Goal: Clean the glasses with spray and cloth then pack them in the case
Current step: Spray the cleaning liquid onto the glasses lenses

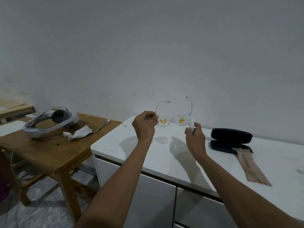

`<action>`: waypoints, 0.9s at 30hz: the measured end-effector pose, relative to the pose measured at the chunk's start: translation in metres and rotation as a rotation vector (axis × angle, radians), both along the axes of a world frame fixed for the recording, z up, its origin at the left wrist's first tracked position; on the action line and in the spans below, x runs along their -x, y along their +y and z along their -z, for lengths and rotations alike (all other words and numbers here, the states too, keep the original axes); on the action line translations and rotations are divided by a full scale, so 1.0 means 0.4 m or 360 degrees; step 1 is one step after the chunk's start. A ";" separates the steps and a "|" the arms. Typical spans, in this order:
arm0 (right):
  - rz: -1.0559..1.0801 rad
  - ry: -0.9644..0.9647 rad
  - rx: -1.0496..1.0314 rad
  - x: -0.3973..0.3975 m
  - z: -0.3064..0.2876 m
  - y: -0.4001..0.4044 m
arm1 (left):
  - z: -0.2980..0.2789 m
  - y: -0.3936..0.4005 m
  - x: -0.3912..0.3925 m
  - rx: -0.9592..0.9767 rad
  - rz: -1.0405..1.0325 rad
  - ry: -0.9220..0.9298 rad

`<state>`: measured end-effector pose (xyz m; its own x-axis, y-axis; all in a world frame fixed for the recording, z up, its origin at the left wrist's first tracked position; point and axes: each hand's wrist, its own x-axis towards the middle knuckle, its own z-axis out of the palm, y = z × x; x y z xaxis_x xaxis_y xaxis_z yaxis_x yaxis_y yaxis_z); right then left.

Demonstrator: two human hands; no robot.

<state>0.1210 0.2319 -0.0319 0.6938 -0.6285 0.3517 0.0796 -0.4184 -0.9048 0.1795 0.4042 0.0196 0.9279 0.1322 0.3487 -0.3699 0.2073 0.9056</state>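
Note:
Clear-framed glasses [172, 120] hang in the air above the white cabinet top [148, 150], arms unfolded and pointing away from me. Yellow smears sit on both lenses. My left hand [144, 126] pinches the frame at its left hinge. My right hand [194, 137] grips a small white spray bottle [191, 124], its top close to the right lens. A black glasses case [230, 139] lies open on the cabinet to the right. A beige cloth [251, 167] stretches from the case towards the front edge.
A wooden table [49, 150] stands to the left, lower than the cabinet. On it lie a grey headset [51, 122], a crumpled white tissue [79, 133] and a spoon [102, 125]. A plain wall rises behind.

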 end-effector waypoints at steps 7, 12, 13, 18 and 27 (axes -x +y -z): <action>0.0337 -0.0260 0.0071 0.117 -0.064 -0.192 | 0.013 -0.070 0.012 -0.0025 0.0038 -0.0005; 0.0564 -0.0285 0.0013 0.244 -0.094 -0.332 | 0.022 -0.169 0.051 -0.0063 0.0105 -0.0014; 0.0623 -0.0287 0.0012 0.275 -0.097 -0.359 | 0.024 -0.190 0.061 -0.0070 0.0124 -0.0018; 0.0954 -0.0217 0.0029 0.433 -0.093 -0.485 | 0.032 -0.278 0.103 -0.0079 0.0224 -0.0023; 0.1199 0.0048 -0.0090 0.623 0.007 -0.563 | 0.044 -0.364 0.145 -0.0106 0.0309 -0.0010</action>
<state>-0.1282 0.0066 -0.0348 0.0779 -0.9532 0.2921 -0.2349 -0.3023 -0.9238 0.1216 0.2587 0.0018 0.9314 -0.0725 0.3567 -0.3346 0.2151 0.9175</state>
